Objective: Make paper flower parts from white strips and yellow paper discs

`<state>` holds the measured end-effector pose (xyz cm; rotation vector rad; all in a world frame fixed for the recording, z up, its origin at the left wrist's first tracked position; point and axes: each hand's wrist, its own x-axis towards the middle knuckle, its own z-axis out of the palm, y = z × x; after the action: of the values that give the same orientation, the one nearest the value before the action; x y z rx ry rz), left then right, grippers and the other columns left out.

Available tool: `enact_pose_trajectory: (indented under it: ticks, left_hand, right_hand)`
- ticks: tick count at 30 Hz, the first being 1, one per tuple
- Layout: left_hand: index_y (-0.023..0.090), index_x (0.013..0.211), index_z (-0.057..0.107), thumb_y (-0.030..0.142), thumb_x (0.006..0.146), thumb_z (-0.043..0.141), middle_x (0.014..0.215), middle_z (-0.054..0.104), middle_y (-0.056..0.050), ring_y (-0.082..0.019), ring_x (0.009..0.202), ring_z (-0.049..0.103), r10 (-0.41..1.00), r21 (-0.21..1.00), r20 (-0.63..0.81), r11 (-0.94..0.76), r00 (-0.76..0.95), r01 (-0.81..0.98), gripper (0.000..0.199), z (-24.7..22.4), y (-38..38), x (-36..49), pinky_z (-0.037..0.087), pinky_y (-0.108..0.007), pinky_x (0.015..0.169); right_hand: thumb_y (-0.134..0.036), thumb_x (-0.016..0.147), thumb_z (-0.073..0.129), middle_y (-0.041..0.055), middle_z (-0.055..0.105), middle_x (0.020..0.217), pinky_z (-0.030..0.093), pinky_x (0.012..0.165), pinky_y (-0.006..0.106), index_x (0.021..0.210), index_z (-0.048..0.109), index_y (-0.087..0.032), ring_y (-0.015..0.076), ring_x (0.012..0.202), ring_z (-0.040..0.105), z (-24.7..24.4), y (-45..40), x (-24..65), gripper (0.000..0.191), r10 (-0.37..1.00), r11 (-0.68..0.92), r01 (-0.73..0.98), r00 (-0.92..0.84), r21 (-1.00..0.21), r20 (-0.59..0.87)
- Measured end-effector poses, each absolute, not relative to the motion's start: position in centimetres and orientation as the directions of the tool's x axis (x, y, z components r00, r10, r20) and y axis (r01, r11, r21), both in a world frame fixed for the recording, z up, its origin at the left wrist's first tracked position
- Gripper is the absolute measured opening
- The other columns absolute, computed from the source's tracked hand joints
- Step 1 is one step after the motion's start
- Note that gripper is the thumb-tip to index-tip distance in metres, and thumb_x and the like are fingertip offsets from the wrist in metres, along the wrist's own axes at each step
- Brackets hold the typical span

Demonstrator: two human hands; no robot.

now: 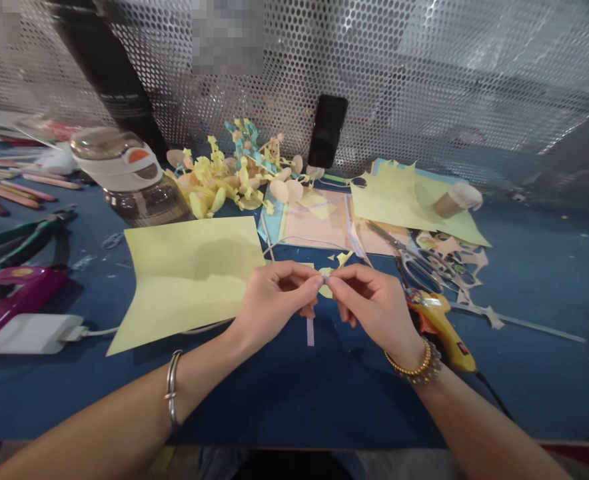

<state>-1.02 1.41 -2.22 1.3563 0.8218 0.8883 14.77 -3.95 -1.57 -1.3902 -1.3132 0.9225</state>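
Observation:
My left hand point(279, 293) and my right hand point(372, 297) meet fingertip to fingertip above the near part of the table. Both are closed in a pinch on a narrow lilac paper strip point(310, 332), whose tail shows below the left fingers. Much of the strip is hidden by the fingers. Just behind the fingertips is a small round yellow paper piece point(327, 291); whether the fingers touch it I cannot tell. Little yellow paper scraps point(343, 259) lie beyond. To the left of my left hand rests a large pale yellow sheet point(189, 273).
A yellow glue gun point(449, 333) and scissors point(409, 257) lie right, near paper offcuts point(462, 257). Paper flowers point(239, 167) and a lidded jar point(129, 177) stand behind. A phone point(328, 130) leans on the perforated metal panel point(399, 53). Green-handled pliers point(29, 237) are left.

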Motion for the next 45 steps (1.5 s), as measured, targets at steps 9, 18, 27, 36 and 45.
enact_pose_trajectory:
  ticks: [9,18,27,36,45]
  left_hand:
    - [0.013,0.078,0.068,0.029,0.078,0.069,0.052,0.061,0.003,-0.007,0.041,0.057,0.901,0.992,-0.046,0.090,0.431,-0.083,0.015,-2.17,1.49,-0.93,0.049,-0.017,0.043]
    - [0.015,0.076,0.067,0.028,0.076,0.071,0.050,0.062,0.004,-0.005,0.038,0.055,0.900,0.974,-0.091,0.169,0.426,-0.149,0.014,-2.54,1.69,-0.87,0.045,-0.014,0.040]
    - [0.014,0.076,0.067,0.027,0.077,0.070,0.050,0.062,0.004,-0.005,0.039,0.056,0.883,0.978,-0.077,0.156,0.463,-0.135,0.014,-2.27,1.52,-0.85,0.048,-0.014,0.041]
    - [0.014,0.075,0.066,0.030,0.077,0.070,0.050,0.061,0.004,-0.006,0.039,0.055,0.890,0.979,-0.096,0.165,0.447,-0.118,0.017,-2.37,1.57,-0.86,0.047,-0.016,0.040]
    - [0.015,0.078,0.067,0.031,0.080,0.067,0.053,0.062,0.002,-0.008,0.042,0.057,0.882,0.996,-0.042,0.072,0.469,-0.047,0.016,-2.02,1.21,-0.96,0.050,-0.018,0.044]
  right_hand:
    - [-0.033,0.088,0.058,-0.0048,0.056,0.055,0.041,0.035,0.016,0.075,0.063,-0.017,0.0049,0.038,0.049,-1.56,-3.79,14.86,0.021,0.989,0.059,0.198,0.123,-0.978,0.085]
    - [-0.036,0.086,0.063,-0.0063,0.055,0.052,0.039,0.033,0.014,0.075,0.064,-0.018,0.0036,0.035,0.048,-1.97,-3.58,15.04,0.021,0.995,0.037,0.095,0.087,-0.995,0.045]
    - [-0.038,0.084,0.066,-0.0068,0.053,0.048,0.039,0.033,0.014,0.076,0.064,-0.019,0.0050,0.036,0.049,-1.90,-3.64,14.91,0.021,0.995,0.033,0.140,0.093,-0.990,0.046]
    - [-0.038,0.084,0.066,-0.0061,0.055,0.053,0.040,0.033,0.016,0.081,0.066,-0.019,0.0050,0.037,0.048,-1.94,-3.76,14.85,0.019,0.994,0.051,0.107,0.089,-0.993,0.060]
    - [-0.035,0.083,0.066,-0.0059,0.053,0.050,0.039,0.036,0.017,0.075,0.061,-0.019,0.0060,0.038,0.047,-1.69,-3.90,14.64,0.018,0.992,0.032,0.163,0.117,-0.986,0.052]
